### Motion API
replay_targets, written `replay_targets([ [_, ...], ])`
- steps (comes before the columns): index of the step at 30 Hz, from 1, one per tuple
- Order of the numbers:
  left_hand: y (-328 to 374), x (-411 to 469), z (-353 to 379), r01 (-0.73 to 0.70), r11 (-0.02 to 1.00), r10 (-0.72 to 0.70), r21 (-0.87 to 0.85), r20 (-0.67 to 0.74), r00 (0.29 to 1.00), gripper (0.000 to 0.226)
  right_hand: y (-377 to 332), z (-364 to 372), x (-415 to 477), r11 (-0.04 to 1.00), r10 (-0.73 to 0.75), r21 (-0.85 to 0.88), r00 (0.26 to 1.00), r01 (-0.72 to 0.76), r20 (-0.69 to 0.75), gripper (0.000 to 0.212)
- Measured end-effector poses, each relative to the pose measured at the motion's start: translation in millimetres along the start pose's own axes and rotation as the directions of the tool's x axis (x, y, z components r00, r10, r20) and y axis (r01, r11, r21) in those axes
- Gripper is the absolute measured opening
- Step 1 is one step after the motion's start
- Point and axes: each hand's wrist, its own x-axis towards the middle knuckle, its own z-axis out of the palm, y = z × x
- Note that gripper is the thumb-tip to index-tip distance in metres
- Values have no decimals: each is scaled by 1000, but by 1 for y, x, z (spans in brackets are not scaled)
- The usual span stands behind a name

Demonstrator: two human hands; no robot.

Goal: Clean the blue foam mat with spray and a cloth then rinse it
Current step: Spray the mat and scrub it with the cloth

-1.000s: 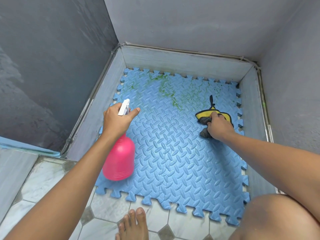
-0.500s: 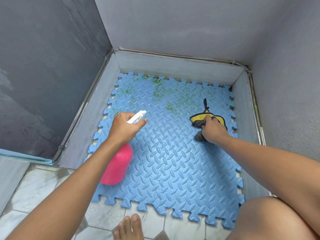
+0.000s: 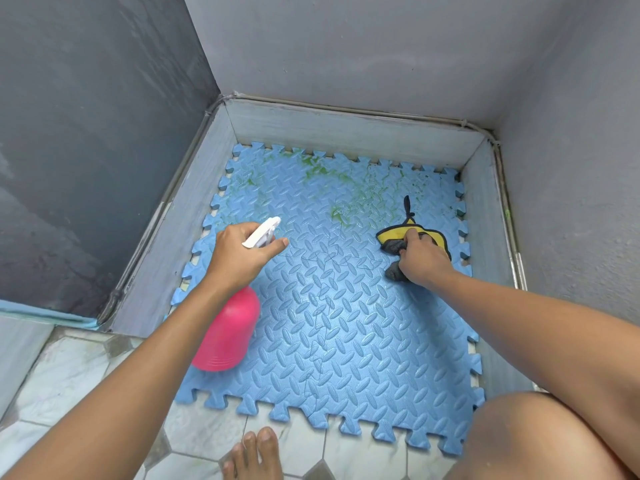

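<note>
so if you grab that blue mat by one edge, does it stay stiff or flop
Probably bends rather than flops: the mat looks like foam lying flat, with puzzle-cut edges. Likely light for its size, being foam. Its embossed tread should give grip, though it may turn slippery once wet.

head view; seemingly steep; onto mat (image 3: 363, 341)

Tally: 1 blue foam mat (image 3: 346, 323), 1 spray bottle (image 3: 228, 334), 1 cloth (image 3: 394, 237), 2 hands.
The 2 hands are 1 left hand (image 3: 235, 258) and 1 right hand (image 3: 422, 261); the spray bottle has 1 white trigger head (image 3: 261, 232); 1 bare foot (image 3: 252, 455) and 1 knee (image 3: 540, 441) also show.
</note>
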Motion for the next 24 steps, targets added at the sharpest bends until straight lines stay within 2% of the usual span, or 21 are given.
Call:
replay_targets([
  [3, 4, -1, 7, -60, 997, 55, 53, 94, 994, 41, 0, -1, 0, 1000, -1, 2, 1000, 1, -1, 32],
  [5, 4, 0, 14, -85, 992, 72, 96, 129, 989, 50, 0, -1, 0, 1000, -3, -1, 1000, 3, 0, 31],
  [7, 1, 3, 19, -79, 991, 66, 107, 124, 990, 57, 1, -2, 1, 1000, -10, -4, 1000, 10, 4, 31],
  [13, 10, 8, 18, -72, 996, 64, 44, 155, 986, 46, 2, -3, 2, 1000, -16, 2, 1000, 16, 24, 32],
  [17, 26, 21, 27, -39, 999, 40, -12, 116, 992, 50, 4, -6, 4, 999, -4, 49, 1000, 3, 31, 28],
  [20, 41, 37, 40, -29, 998, 42, -54, 263, 964, 43, 14, -10, 8, 967, 188, 175, 982, -187, 7, 31],
  [22, 49, 49, 51, -37, 999, 48, -40, 342, 938, 48, 29, -14, 13, 898, 367, 264, 930, -353, -3, 42],
  [24, 55, 62, 66, -42, 999, 42, -8, 381, 923, 51, 42, -15, 17, 866, 431, 287, 902, -411, -8, 47],
])
